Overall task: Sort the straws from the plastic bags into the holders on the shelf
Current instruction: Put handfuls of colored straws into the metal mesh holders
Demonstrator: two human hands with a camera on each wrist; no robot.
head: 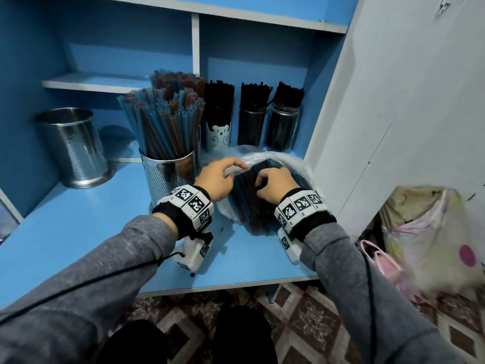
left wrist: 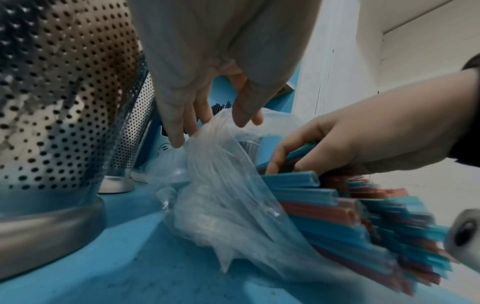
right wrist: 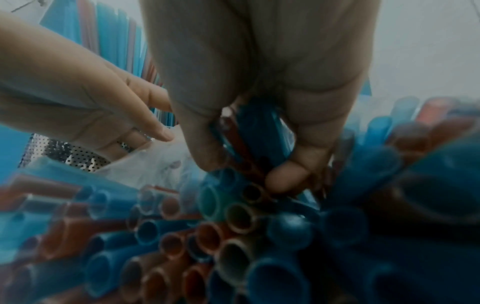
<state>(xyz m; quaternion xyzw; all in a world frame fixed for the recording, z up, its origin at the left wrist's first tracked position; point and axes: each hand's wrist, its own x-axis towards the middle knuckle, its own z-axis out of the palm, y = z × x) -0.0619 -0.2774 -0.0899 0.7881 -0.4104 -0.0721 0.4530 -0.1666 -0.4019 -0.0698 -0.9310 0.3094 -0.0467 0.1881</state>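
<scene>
A clear plastic bag lies on the blue shelf, full of blue and red straws. My left hand pinches the bag's rim and holds the mouth open; in the left wrist view the plastic bag hangs from the left hand. My right hand is inside the bag, and in the right wrist view the right hand curls round a few straws. A perforated metal holder, packed with blue and red straws, stands just left of my left hand.
An empty perforated metal holder stands at the far left. Behind the bag are a bear-print cup and two glass jars holding black straws. A white cabinet side closes the right. A bundle of bags sits on the floor.
</scene>
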